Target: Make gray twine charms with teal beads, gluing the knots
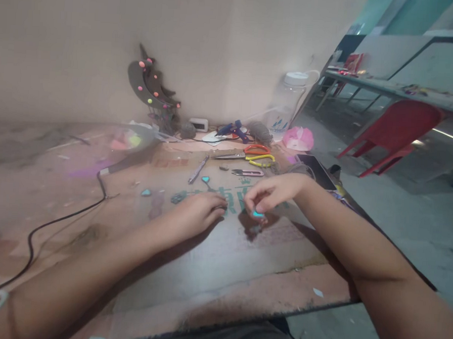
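My right hand [273,193] is closed in a pinch on a small turquoise piece [258,213], held just above the board; its exact shape is partly covered by my fingers. My left hand [199,209] rests palm down on the printed cardboard [206,262], fingers loosely stretched toward the right, with nothing visible in them. Behind it lies a turquoise heart on a thin dark stem [205,179]. Farther left are another small turquoise heart [146,192] and a grey-green flower-like piece [178,197].
Scissors with orange and yellow handles [255,155], thread snips [248,173] and a pen [198,169] lie beyond my hands. A glue gun [234,130], yarn ball [261,133], bottle [289,102] and phone [316,171] stand farther back. A black cable [62,220] crosses the left side.
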The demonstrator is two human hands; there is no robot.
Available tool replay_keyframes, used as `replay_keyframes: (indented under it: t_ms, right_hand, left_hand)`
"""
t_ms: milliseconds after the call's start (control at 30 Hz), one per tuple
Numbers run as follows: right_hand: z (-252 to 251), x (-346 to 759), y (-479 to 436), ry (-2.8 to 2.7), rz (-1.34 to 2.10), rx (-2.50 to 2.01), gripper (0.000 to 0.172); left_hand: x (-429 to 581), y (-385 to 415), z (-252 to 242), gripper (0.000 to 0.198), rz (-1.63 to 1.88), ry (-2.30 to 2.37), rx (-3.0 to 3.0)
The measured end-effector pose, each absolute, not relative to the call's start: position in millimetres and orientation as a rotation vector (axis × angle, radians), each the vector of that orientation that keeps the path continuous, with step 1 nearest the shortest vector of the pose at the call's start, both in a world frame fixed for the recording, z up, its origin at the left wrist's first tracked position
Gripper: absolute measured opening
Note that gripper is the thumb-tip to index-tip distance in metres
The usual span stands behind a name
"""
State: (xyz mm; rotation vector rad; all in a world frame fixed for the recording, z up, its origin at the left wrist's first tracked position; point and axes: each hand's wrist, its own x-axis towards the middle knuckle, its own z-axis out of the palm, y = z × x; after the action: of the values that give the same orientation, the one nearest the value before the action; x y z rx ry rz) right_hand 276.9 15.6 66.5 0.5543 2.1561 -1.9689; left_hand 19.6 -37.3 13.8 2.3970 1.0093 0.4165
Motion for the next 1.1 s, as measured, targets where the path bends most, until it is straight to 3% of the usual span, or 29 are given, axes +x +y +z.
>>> replay_keyframes:
  t_ms: [133, 233, 367, 433, 500, 600, 667, 733, 800, 833, 1000, 1100]
  right_hand:
    - [39, 299, 37, 2.002, -2.106, 0.772, 0.031]
    - [26, 322, 54, 2.051, -2.261, 0.863, 0.033]
    - [10, 350, 72, 2.094, -2.47, 0.894, 0.036]
    - [2, 358, 79, 2.105, -2.533, 0.895, 0.035]
    - [-4, 362, 83, 2.11, -2.575, 0.889, 0.033]
    - [-9, 363, 85, 2.108, -2.61, 0.872, 0.03]
    - [-9, 362, 85, 2.1, -2.616, 0.864, 0.028]
    - [-8, 362, 84, 2.094, -2.615, 0.87, 0.027]
    - [-4, 360, 81, 2.096, -2.604, 0.894, 0.027]
    - [0, 359, 80, 2.101, -2.589, 0.909, 0.027]
    - [29, 334, 63, 2.188, -2.466, 0.961, 0.023]
    - [45, 310, 48, 2.378, -2.447, 1.071, 0.028]
  left_hand:
    - [22, -34, -5, 0.035, 0.428, 1.167, 2.544]
    - [32, -24, -15, 0.057, 0.315, 1.249, 2.584]
    - [53, -25, -8, 0.073, 0.195, 1.051, 2.586]
    - [59, -31, 4, 0.067, 0.142, 0.616, 2.552]
    - [60, -34, 15, 0.046, -0.016, 0.163, 2.365]
    - [62, -29, 15, 0.051, 0.284, 0.663, 2.345]
    - [65, -29, 7, 0.058, 0.266, 1.022, 2.476]
    - [66, -36, 3, 0.062, 0.187, 0.864, 2.517]
    - [66, -43, 10, 0.04, 0.081, 0.384, 2.318]
    - [65, -45, 18, 0.04, 0.032, 0.299, 2.163]
    - [52, -42, 43, 0.042, 0.496, 0.936, 1.872]
    - [2, -98, -17, 0.04, 0.535, 0.95, 1.74]
